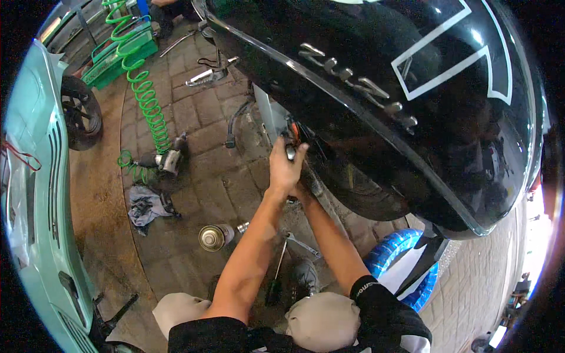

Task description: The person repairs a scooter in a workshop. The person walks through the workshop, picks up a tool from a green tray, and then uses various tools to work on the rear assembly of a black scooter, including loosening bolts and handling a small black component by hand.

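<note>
My left hand (286, 169) reaches under the side of a black scooter (376, 112), its thumb and fingers closed around a small part with a silvery end (291, 152). I cannot make out what kind of part it is. Just beyond the fingertips, an orange-red piece (295, 132) shows among dark parts under the bodywork. My right hand (302, 192) is low beside the scooter, behind my left wrist. Its fingers are hidden, so whatever they touch does not show. A grey metal panel (271, 115) stands next to the left fingertips.
An air impact wrench (170, 161) on a green coiled hose (147, 100) lies at left, near a rag (147, 207). By my knees are a spray can (213, 237), a screwdriver (274, 288) and a wrench (303, 245). A mint-green scooter (44, 176) stands far left.
</note>
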